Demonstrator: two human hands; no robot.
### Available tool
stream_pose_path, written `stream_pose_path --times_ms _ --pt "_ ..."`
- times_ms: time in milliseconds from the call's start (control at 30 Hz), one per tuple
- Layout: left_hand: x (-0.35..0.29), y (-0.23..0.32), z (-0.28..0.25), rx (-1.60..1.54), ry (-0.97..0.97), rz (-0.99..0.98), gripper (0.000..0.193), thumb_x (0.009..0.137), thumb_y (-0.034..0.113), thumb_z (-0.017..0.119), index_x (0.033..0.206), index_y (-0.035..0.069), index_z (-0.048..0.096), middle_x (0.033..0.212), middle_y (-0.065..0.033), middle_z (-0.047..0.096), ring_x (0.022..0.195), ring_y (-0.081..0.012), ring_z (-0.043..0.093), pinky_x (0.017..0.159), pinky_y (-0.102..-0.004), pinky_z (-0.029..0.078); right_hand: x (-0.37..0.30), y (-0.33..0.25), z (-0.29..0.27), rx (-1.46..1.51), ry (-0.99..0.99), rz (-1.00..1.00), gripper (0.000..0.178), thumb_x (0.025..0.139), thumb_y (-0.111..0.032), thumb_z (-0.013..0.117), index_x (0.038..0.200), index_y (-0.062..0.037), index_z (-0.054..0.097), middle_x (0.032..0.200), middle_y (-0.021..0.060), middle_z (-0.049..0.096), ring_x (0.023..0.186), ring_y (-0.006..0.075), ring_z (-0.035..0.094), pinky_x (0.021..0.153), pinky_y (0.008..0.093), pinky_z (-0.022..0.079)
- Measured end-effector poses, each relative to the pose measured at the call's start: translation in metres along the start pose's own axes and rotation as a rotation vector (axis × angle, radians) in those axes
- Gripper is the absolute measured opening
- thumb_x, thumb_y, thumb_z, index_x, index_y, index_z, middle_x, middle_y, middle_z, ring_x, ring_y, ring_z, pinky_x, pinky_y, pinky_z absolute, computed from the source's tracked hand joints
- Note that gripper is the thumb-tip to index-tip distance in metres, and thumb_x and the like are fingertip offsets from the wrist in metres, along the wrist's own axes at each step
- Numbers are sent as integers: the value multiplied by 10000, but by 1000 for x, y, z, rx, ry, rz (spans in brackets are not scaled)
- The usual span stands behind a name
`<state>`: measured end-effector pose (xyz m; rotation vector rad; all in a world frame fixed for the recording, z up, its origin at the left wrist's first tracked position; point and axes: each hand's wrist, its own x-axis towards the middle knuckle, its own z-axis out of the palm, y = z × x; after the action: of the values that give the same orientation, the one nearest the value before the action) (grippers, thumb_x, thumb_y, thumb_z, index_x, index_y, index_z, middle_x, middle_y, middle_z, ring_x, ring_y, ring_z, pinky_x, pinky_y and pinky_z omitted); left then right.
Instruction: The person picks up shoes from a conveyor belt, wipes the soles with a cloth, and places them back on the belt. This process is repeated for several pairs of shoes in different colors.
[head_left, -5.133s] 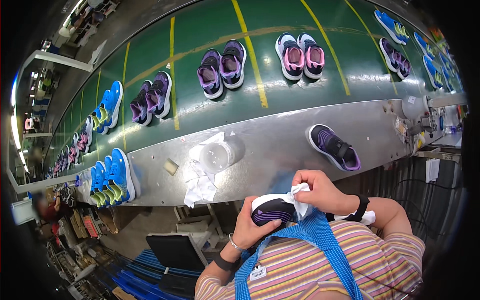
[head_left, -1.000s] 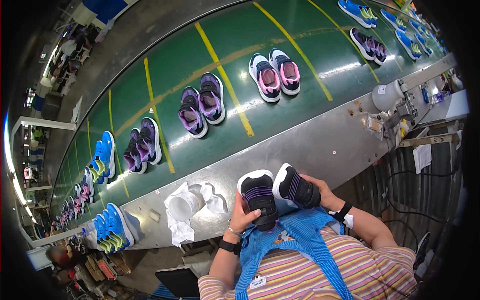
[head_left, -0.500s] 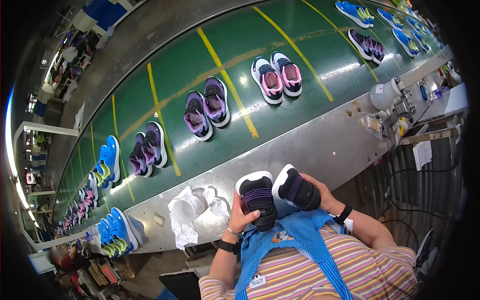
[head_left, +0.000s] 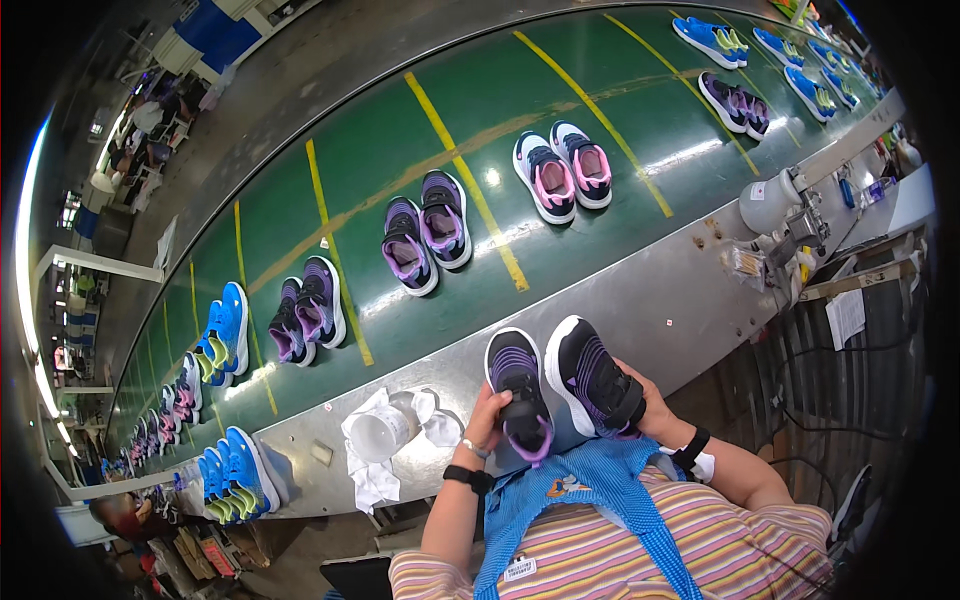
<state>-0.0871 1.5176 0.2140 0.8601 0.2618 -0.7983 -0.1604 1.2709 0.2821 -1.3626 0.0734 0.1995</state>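
My left hand (head_left: 486, 418) grips a black and purple sneaker (head_left: 517, 385) with a white sole, its thumb on the tongue and strap area and the toe pointing away from me. My right hand (head_left: 648, 402) is closed round the heel end of the matching sneaker (head_left: 592, 370), which is tilted so its white sole edge faces left. Both shoes are held side by side above the metal ledge (head_left: 640, 345), close to my blue apron. The fingers under the shoes are hidden.
A green conveyor belt (head_left: 400, 330) with yellow lines carries several pairs of sneakers. On the ledge stand a white tub (head_left: 378, 436) with white cloths, blue sneakers (head_left: 236, 472) at left, and a small tan block (head_left: 321, 453). A rounded metal container (head_left: 768, 204) sits at right.
Both held sneakers have turned from heels low and toes foreshortened to showing more of their uppers and openings. The pairs on the belt appear slightly further right and lower.
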Motion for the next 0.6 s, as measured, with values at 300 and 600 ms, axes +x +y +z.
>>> stream_pose_path --times_ms 300,600 --pt "-55 31 57 233 -43 662 1060 628 496 708 1379 69 93 1369 -171 267 1266 -269 275 1022 -381 255 2 -25 50 -53 -143 266 568 810 -44 558 1318 -35 305 1291 102 409 1156 161 417 983 292 319" --pt "-228 19 -44 -3 305 406 903 646 575 651 1241 -36 357 1183 -174 487 1017 -226 537 871 -348 450 114 -5 166 -697 -597 119 288 789 -156 564 1039 -14 578 925 126 623 759 221 609 686 312 476"
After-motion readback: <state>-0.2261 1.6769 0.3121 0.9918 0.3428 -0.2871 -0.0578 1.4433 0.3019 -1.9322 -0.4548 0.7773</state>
